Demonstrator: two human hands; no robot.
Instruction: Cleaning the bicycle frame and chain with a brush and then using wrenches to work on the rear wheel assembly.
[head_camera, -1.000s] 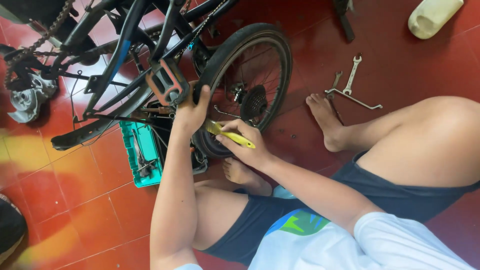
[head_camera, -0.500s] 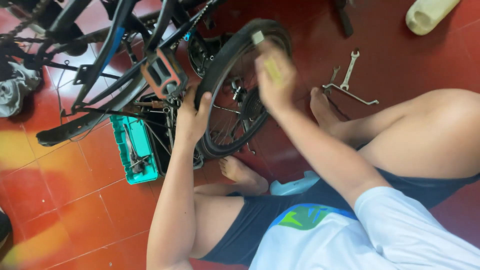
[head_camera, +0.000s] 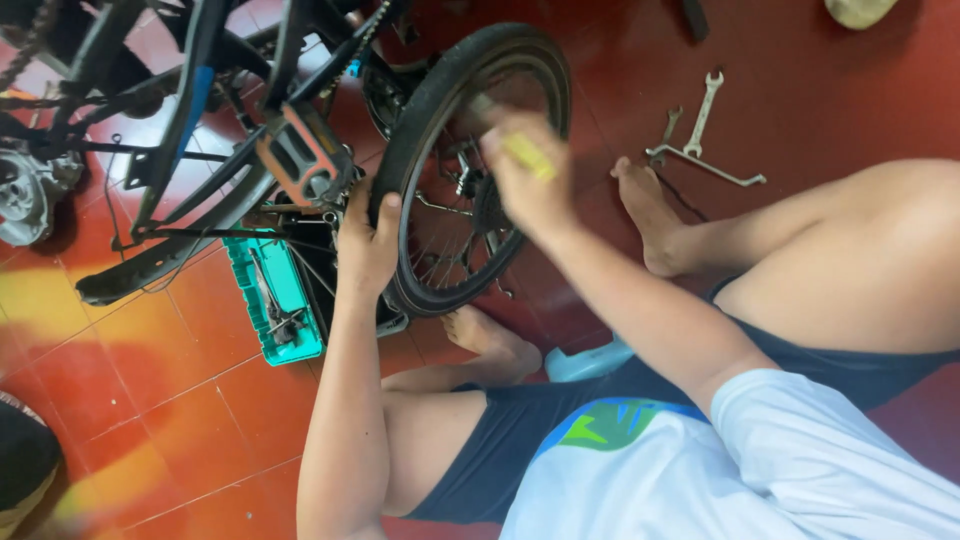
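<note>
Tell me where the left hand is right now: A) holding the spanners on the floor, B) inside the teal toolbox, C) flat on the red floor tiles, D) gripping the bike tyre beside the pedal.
D: the left hand wraps the black tyre just beside the orange pedal, while the teal toolbox and the spanners lie untouched.

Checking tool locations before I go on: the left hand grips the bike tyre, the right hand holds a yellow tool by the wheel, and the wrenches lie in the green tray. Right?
Not quite. The wrenches lie on the red floor beside the bare foot, not in the green tray, as the head view shows. The left hand does grip the tyre, and the right hand holds the yellow tool.
</note>
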